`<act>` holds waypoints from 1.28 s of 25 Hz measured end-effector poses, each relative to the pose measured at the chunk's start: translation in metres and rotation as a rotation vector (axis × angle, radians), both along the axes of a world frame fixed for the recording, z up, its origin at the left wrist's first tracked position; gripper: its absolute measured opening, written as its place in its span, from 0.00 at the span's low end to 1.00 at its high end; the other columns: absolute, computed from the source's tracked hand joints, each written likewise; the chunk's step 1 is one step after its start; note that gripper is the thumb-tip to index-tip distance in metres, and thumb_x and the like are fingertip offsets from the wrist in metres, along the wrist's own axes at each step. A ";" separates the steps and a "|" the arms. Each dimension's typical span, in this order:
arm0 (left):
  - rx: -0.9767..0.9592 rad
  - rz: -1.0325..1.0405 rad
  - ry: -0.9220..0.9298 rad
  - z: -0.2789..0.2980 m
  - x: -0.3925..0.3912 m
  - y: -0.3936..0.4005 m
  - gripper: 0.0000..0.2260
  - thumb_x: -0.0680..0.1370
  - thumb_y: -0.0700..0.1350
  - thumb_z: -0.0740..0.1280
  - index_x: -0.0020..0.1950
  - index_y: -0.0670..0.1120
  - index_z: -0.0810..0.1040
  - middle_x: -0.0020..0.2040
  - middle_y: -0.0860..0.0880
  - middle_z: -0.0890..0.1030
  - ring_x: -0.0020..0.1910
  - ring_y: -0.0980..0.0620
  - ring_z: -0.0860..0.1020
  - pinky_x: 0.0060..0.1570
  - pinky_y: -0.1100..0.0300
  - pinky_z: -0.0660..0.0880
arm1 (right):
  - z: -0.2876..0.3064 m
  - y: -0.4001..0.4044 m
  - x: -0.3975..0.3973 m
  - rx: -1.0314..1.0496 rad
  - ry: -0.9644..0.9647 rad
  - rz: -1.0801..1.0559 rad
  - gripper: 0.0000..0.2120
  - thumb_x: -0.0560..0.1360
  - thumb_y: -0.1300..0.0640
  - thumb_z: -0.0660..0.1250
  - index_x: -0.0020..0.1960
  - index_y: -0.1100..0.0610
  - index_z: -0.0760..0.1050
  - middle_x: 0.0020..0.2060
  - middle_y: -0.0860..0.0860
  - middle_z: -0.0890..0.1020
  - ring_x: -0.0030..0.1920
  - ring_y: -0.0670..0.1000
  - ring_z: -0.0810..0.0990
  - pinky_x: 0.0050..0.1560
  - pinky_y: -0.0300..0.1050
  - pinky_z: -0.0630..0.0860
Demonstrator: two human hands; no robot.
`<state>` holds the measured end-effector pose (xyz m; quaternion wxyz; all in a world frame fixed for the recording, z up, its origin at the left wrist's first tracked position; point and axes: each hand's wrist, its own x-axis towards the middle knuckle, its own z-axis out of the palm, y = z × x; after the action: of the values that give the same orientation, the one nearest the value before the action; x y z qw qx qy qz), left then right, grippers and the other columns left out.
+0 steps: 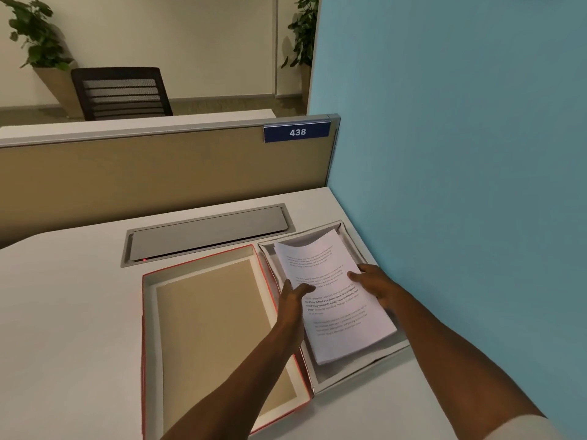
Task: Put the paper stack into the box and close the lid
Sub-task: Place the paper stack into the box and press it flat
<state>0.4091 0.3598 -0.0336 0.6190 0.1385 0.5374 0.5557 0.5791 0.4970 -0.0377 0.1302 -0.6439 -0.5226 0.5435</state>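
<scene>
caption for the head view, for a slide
Both hands, left and right, lower a paper stack into the white box; red-edged lid lies open beside it.

office cubicle: tan partition (158,182) with number plate "438" (297,132), white table (63,312) with cable tray cover (206,230), mesh chair (122,93), potted plants (35,33).

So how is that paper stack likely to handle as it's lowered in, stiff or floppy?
Probably floppy: the paper stack's far end already curls upward past the left hand and right hand. Its loose sheets could fan or slide, since nothing visible binds them. It looks thick enough to need both hands.
</scene>
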 end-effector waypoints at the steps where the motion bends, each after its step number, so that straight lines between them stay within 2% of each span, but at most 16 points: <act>1: -0.001 -0.007 0.007 0.000 0.004 0.001 0.36 0.70 0.49 0.70 0.77 0.48 0.66 0.73 0.42 0.77 0.68 0.36 0.78 0.69 0.30 0.72 | -0.003 0.000 0.000 0.020 -0.013 -0.005 0.20 0.80 0.56 0.67 0.69 0.62 0.74 0.62 0.60 0.82 0.57 0.62 0.83 0.62 0.60 0.78; 3: -0.008 -0.009 0.014 0.001 0.010 0.002 0.40 0.70 0.52 0.70 0.80 0.51 0.61 0.75 0.43 0.75 0.69 0.36 0.78 0.70 0.31 0.72 | -0.006 -0.001 0.000 0.088 -0.084 0.017 0.18 0.79 0.54 0.69 0.66 0.62 0.77 0.60 0.59 0.83 0.56 0.61 0.83 0.62 0.60 0.78; 6: -0.009 -0.008 0.038 0.001 0.016 0.003 0.43 0.69 0.55 0.69 0.82 0.52 0.57 0.79 0.44 0.71 0.72 0.36 0.75 0.72 0.31 0.70 | -0.004 -0.003 -0.003 0.264 -0.262 0.090 0.17 0.79 0.53 0.68 0.64 0.60 0.78 0.59 0.58 0.84 0.57 0.59 0.82 0.59 0.52 0.77; 9: -0.002 -0.043 0.131 0.001 0.020 0.001 0.45 0.69 0.58 0.69 0.83 0.54 0.54 0.82 0.47 0.65 0.76 0.38 0.71 0.75 0.33 0.67 | -0.004 -0.004 -0.004 0.322 -0.271 0.107 0.18 0.79 0.54 0.67 0.67 0.58 0.77 0.62 0.57 0.83 0.59 0.58 0.81 0.58 0.48 0.76; 13: -0.021 -0.107 0.304 -0.004 0.025 0.002 0.49 0.73 0.58 0.71 0.84 0.52 0.44 0.86 0.49 0.52 0.82 0.40 0.60 0.79 0.35 0.61 | -0.009 -0.008 -0.003 0.279 -0.400 0.219 0.21 0.80 0.55 0.64 0.72 0.58 0.69 0.67 0.57 0.78 0.65 0.60 0.78 0.64 0.52 0.75; 17: -0.066 -0.111 0.403 -0.010 0.028 0.008 0.49 0.79 0.53 0.71 0.84 0.51 0.35 0.87 0.51 0.44 0.85 0.41 0.53 0.82 0.41 0.56 | -0.013 -0.011 -0.005 0.327 -0.530 0.256 0.26 0.79 0.55 0.67 0.73 0.61 0.64 0.68 0.60 0.77 0.65 0.62 0.78 0.64 0.54 0.76; 22: -0.099 -0.145 0.534 -0.017 0.031 0.010 0.49 0.79 0.54 0.71 0.84 0.48 0.38 0.87 0.49 0.44 0.85 0.41 0.51 0.82 0.41 0.57 | -0.016 -0.015 -0.003 0.421 -0.643 0.293 0.27 0.79 0.51 0.68 0.74 0.60 0.66 0.68 0.59 0.77 0.67 0.61 0.77 0.66 0.54 0.74; 26: -0.144 -0.176 0.641 -0.017 0.039 0.012 0.50 0.79 0.57 0.70 0.84 0.48 0.36 0.86 0.50 0.39 0.86 0.42 0.46 0.83 0.42 0.55 | -0.023 -0.021 -0.003 0.457 -0.658 0.290 0.21 0.80 0.52 0.66 0.70 0.60 0.70 0.66 0.58 0.79 0.65 0.60 0.78 0.65 0.53 0.75; 28: -0.157 -0.170 0.628 -0.018 0.038 0.013 0.49 0.79 0.56 0.71 0.84 0.48 0.37 0.86 0.49 0.41 0.86 0.41 0.48 0.82 0.42 0.56 | -0.024 -0.023 -0.003 0.473 -0.647 0.281 0.19 0.81 0.53 0.64 0.68 0.60 0.71 0.65 0.58 0.79 0.65 0.60 0.79 0.65 0.53 0.76; 32: -0.201 -0.162 0.556 -0.015 0.037 0.018 0.48 0.79 0.55 0.70 0.85 0.48 0.38 0.87 0.47 0.43 0.85 0.40 0.49 0.82 0.41 0.57 | -0.024 -0.023 -0.003 0.472 -0.658 0.261 0.21 0.82 0.54 0.62 0.72 0.61 0.68 0.68 0.59 0.77 0.68 0.61 0.76 0.68 0.53 0.73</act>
<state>0.4462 0.3779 -0.0484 0.5010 0.2659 0.7257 0.3893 0.5765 0.4745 -0.0617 0.0306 -0.6640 -0.7236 0.1862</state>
